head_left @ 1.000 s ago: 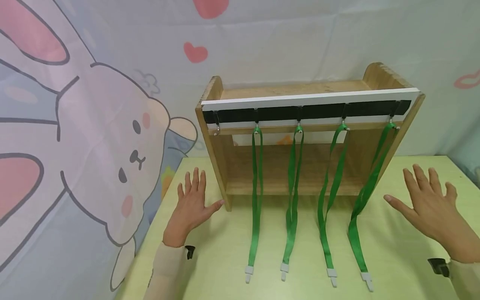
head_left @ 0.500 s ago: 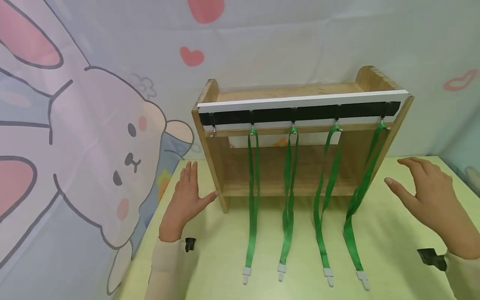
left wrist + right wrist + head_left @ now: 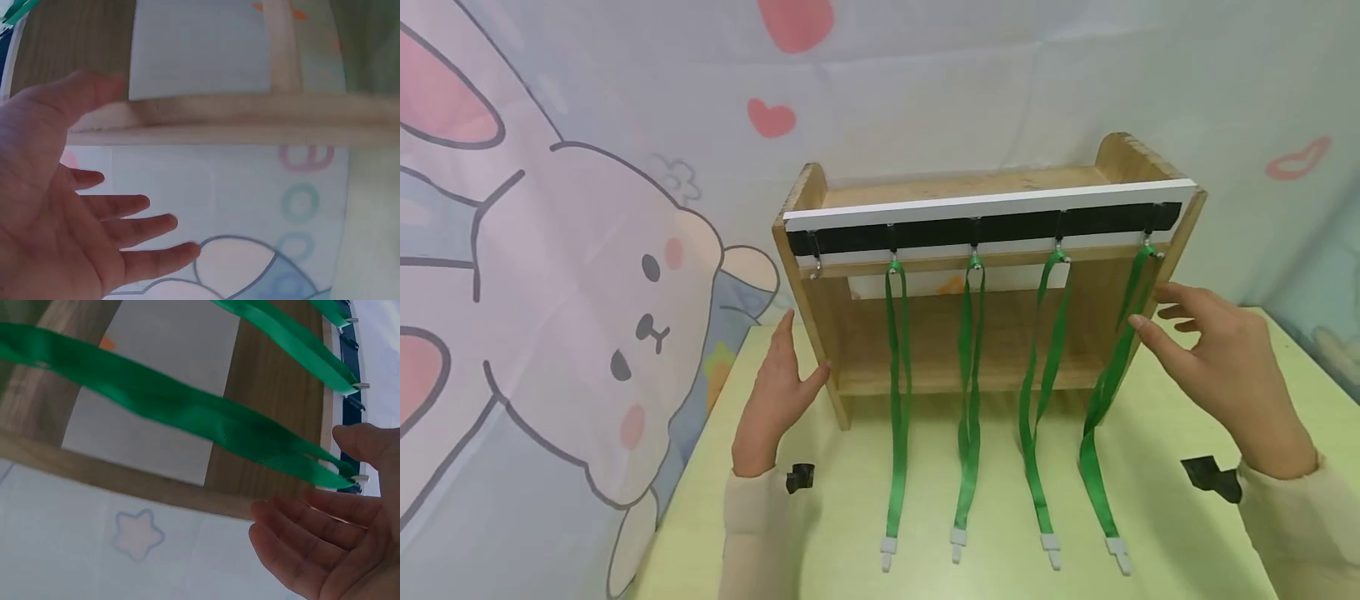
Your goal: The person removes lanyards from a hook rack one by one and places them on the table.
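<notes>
Four-legged detail aside, a small wooden shelf [image 3: 962, 333] carries a black strip [image 3: 1022, 227] with several metal hooks along its front. Green lanyards hang from all but the leftmost hook [image 3: 817, 267], their white clips lying low over the table. My right hand [image 3: 1228, 375] is at the shelf's right side, thumb tip right at the rightmost lanyard [image 3: 1095, 467]. In the right wrist view, the thumb and fingers [image 3: 300, 540] are spread apart near that lanyard's hook. My left hand [image 3: 775, 404] stands beside the left side panel [image 3: 812, 325], fingers extended and thumb out, holding nothing.
The shelf stands on a pale yellow-green table [image 3: 835, 517]. Behind and to the left hangs a cloth backdrop [image 3: 572, 333] printed with a rabbit and hearts. Black camera mounts [image 3: 801, 477] stick out from both wrists.
My right hand has moved left and inward to the rightmost lanyard, its fingers bending from a wide spread. My left hand has turned, its fingers drawing together beside the shelf. The view has shifted slightly.
</notes>
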Demonstrator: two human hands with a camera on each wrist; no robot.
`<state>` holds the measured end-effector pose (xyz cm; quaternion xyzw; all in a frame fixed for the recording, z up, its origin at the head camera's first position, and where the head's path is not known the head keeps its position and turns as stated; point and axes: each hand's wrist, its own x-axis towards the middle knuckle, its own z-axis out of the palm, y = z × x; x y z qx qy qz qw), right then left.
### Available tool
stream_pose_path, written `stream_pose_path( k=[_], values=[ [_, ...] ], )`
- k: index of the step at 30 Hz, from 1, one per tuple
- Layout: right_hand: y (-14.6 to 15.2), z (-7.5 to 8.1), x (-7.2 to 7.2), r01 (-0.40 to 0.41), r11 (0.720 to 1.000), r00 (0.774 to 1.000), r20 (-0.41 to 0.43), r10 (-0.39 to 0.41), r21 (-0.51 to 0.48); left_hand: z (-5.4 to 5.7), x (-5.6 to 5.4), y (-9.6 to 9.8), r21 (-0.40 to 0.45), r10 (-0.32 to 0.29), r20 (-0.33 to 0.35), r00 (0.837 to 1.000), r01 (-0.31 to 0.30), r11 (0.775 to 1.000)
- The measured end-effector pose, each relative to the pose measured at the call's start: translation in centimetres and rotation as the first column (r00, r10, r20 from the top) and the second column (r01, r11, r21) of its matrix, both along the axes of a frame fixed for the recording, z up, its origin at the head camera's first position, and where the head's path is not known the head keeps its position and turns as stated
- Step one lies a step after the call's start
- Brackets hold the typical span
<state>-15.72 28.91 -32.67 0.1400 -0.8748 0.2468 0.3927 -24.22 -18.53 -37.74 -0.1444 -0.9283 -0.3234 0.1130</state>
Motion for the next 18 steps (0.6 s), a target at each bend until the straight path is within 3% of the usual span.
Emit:
stream_pose_path(
  k=[5, 11, 18],
  values=[
    [-1.8, 0.8, -0.5, -0.050, 0.995, 0.999, -0.024, 0.048, -0.082, -0.4, -0.2, 0.5, 0.059, -0.051, -0.079, 0.996, 0.056, 0.997],
    [-3.3, 1.2, -1.0, -0.025, 0.990, 0.999, -0.041, 0.019, -0.136, -1.0, -0.7, 1.3, 0.061, -0.130, -0.183, 0.974, 0.144, 0.988],
    [-4.0, 0.9, -1.5, 0.062, 0.976, 0.998, -0.003, -0.064, -0.210, -1.2, -0.6, 1.9, 0.096, -0.138, -0.191, 0.972, 0.159, 0.983]
  ],
)
